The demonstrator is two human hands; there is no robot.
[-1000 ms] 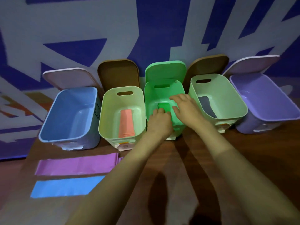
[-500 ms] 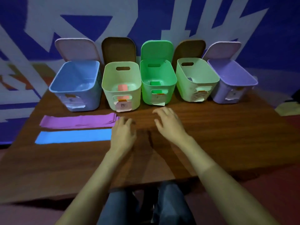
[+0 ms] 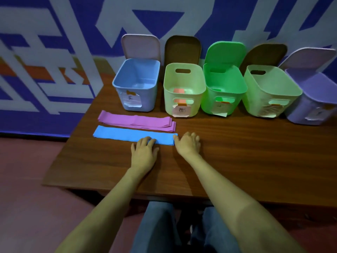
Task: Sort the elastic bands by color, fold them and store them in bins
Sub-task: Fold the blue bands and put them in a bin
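Blue band (image 3: 127, 135) is lying under the flat fingertips of the left hand (image 3: 145, 149). The right hand (image 3: 187, 144) is resting relaxed, holding nothing, just beside its right end.

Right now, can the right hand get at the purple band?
Probably yes. The right hand lies open at the blue band's right end, and the purple band sits just beyond it; only the flat blue band lies between, and nothing stands over either.

Dim room — blue-white patterned wall (image 3: 54, 52), reddish floor (image 3: 27, 179), wooden table (image 3: 255, 161).
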